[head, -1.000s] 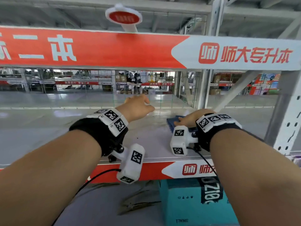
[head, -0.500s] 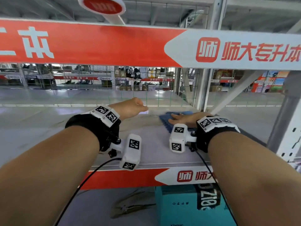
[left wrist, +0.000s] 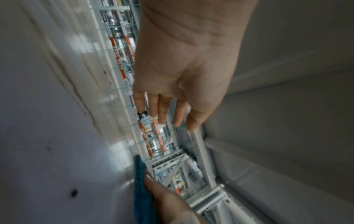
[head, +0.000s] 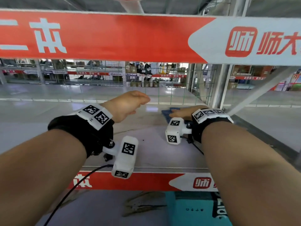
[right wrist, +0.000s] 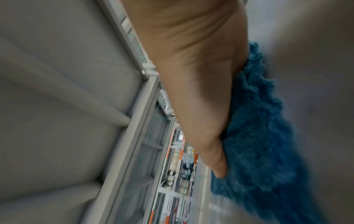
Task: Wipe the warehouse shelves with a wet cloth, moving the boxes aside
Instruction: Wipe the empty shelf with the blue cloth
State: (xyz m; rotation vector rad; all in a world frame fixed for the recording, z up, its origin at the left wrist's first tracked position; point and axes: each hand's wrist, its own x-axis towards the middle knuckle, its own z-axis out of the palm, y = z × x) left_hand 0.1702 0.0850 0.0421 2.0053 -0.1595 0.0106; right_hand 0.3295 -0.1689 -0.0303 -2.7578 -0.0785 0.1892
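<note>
On the grey shelf, toward 1 o'clock near the back upright: blue cloth, lying flat under the right hand, whose straight fingers press it down. Left hand: at 11 o'clock, above the shelf, fingers loosely extended, holding nothing. Teal box: lower level, 5 o'clock.

The shelf is left bare to the left of the cloth. Passage at the back is barred by green mesh, on the right by an upright, and overhead by the beam.
</note>
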